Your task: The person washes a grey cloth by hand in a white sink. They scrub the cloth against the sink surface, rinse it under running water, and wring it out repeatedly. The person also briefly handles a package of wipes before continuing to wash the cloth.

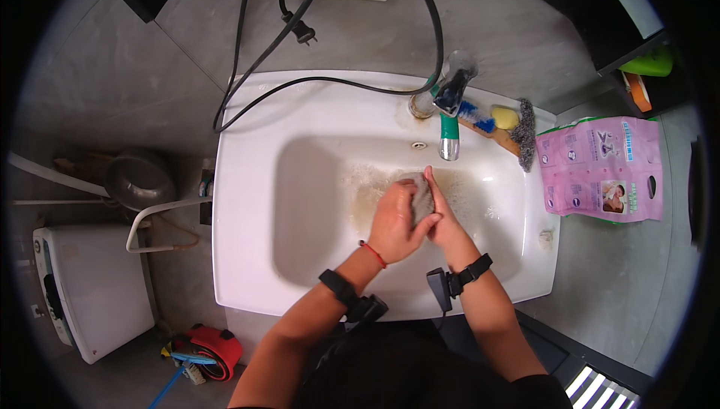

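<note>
Over the basin of a white washbasin [247, 184], my two hands press together around a grey rough-textured pad [422, 202]. The fingers of my left hand [394, 223] curl over it from the left. My right hand [443, 219] backs it from the right, palm inward. Much of the pad is hidden by my fingers, so its exact kind is unclear. Cloudy, brownish sudsy water [365, 206] lies in the basin below. Just beyond my hands is the faucet spout [449, 142], with green wrapping on it.
A blue-bristled brush [477, 116], yellow soap [505, 119] and grey scourer [526, 133] lie on the back-right rim. A pink plastic package [602, 170] stands to the right. A black cable [337, 79] loops over the back rim. At left is a white washing machine [104, 291].
</note>
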